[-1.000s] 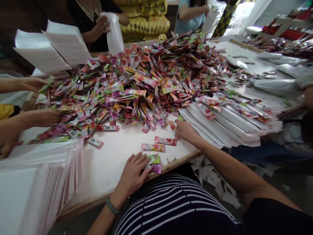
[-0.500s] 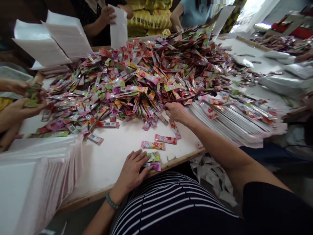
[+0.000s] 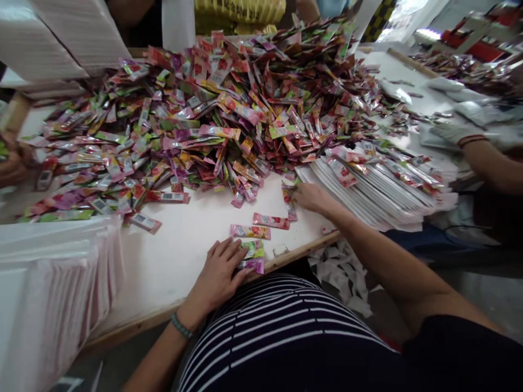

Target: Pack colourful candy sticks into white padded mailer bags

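My left hand (image 3: 223, 269) lies on the near edge of the white table, fingers stretched out. Its fingertips rest on a green stick packet (image 3: 254, 249) and a purple stick packet (image 3: 254, 265), covering their left ends. A yellow-pink packet (image 3: 250, 232) and a red-pink packet (image 3: 271, 220) lie just beyond. My right hand (image 3: 312, 197) is at the front of the big packet pile (image 3: 241, 120), fingers closed around the end of a small stick packet (image 3: 289, 188), mostly hidden. Another pink packet (image 3: 289, 206) lies beneath those fingertips.
White pouches are stacked at the left front (image 3: 73, 283) and right (image 3: 368, 188), the latter with loose packets on top. More pouches (image 3: 61, 43) stand at the back left. Other people's hands show at the left edge (image 3: 16, 163) and, gloved, at the right (image 3: 453, 133).
My right hand has drawn back from the pile, toward me and to the right. My left hand stays on the two packets. The view has tilted down, and a gloved hand appears at right.
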Available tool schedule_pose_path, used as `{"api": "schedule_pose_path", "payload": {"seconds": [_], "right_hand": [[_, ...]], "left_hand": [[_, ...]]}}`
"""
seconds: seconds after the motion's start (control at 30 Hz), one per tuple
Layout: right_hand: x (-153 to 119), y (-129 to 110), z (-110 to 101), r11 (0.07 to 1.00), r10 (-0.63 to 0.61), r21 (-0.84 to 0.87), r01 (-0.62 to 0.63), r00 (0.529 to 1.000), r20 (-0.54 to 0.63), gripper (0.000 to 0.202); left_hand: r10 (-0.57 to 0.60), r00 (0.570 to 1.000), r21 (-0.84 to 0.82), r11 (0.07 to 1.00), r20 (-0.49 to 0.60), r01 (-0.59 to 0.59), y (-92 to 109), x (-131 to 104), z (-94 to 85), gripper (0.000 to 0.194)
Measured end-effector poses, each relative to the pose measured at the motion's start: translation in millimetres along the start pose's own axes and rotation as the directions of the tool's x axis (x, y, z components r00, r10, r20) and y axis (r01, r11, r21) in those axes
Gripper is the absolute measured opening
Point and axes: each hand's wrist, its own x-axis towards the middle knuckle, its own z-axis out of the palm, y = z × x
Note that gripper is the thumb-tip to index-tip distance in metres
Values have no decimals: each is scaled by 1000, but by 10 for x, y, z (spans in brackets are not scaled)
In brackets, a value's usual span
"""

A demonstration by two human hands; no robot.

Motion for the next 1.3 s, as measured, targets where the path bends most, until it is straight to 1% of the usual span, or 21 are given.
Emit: {"api": "schedule_pose_path", "payload": {"seconds": [0.1, 0.2, 0.27, 0.37, 0.47, 0.57, 0.63, 0.7, 0.8, 0.87, 0.9, 0.93, 1.0, 1.07, 1.1, 1.13, 1.17, 1.2, 1.23, 1.27, 1.3], "right_hand": [[-128, -126, 334, 997, -43, 55, 44, 999, -27, 38], [-207, -377, 545, 954, -238, 166, 250, 967, -87, 34], [-239, -570, 602, 898, -359, 224, 379, 925, -125, 32], [-274, -867, 617, 850, -437, 260, 458, 889, -138, 35], [-361, -1096, 604, 803, -501, 316, 505, 860, -100, 57], [-551, -1150, 612, 711, -620, 385, 588, 783, -51, 73], [-697, -1107, 649, 660, -697, 357, 661, 716, -37, 80], [-798, -1059, 707, 646, -734, 271, 714, 678, -37, 91], [-786, -1054, 794, 672, -733, 127, 730, 679, -27, 91], [-683, -1085, 823, 681, -731, 48, 731, 682, -21, 83], [-624, -1101, 827, 673, -739, 18, 740, 673, -24, 81], [-570, -1115, 827, 656, -755, -2, 755, 655, -33, 80], [-501, -1124, 824, 599, -800, -20, 801, 596, -69, 76], [-489, -1102, 830, 535, -841, -23, 845, 529, -110, 71], [-499, -1081, 840, 511, -854, -22, 859, 505, -125, 70], [-515, -1056, 854, 494, -863, -19, 869, 488, -135, 69], [-533, -1030, 871, 482, -868, -14, 876, 476, -140, 70], [-550, -1005, 891, 476, -871, -7, 880, 470, -145, 71], [-564, -984, 915, 472, -871, 2, 882, 466, -153, 72], [-573, -968, 942, 466, -872, 9, 885, 462, -162, 73], [-576, -959, 973, 461, -873, 14, 887, 456, -174, 74]], "left_hand": [[8, 1000, -18, 1000, 12, -8, 19, -5, -3, 46], [-31, 999, -79, 997, -41, 28, 17, -29, -8, 49], [-128, 984, -133, 985, -120, 112, 3, -38, -6, 59], [-230, 961, -190, 961, -156, 199, -15, -20, 3, 82], [-216, 970, -212, 959, -112, 190, -19, -10, 11, 99], [-283, 952, -212, 944, -119, 254, -23, -96, -5, 106], [-362, 923, -193, 923, -132, 334, -34, -193, -29, 104], [-400, 906, -180, 910, -140, 374, -49, -266, -57, 98], [-399, 909, -206, 905, -117, 371, -69, -234, -88, 79], [-432, 898, -234, 884, -86, 404, -64, -133, -108, 70], [-457, 886, -241, 871, -75, 429, -52, -84, -124, 69], [-479, 874, -242, 860, -77, 450, -32, -51, -148, 68], [-483, 868, -230, 864, -120, 449, 37, -71, -234, 65], [-451, 861, -196, 890, -237, 412, 133, -234, -383, 55], [-443, 835, -163, 896, -326, 412, 182, -365, -481, 48], [-446, 785, -119, 890, -429, 441, 225, -524, -593, 40], [-456, 709, -68, 862, -538, 503, 254, -700, -714, 34], [-464, 613, -18, 806, -640, 591, 267, -888, -838, 31], [-463, 516, 26, 726, -721, 687, 259, -1078, -958, 30], [-459, 435, 61, 630, -775, 774, 233, -1263, -1068, 31], [-461, 384, 95, 535, -800, 840, 189, -1435, -1162, 34]]}}
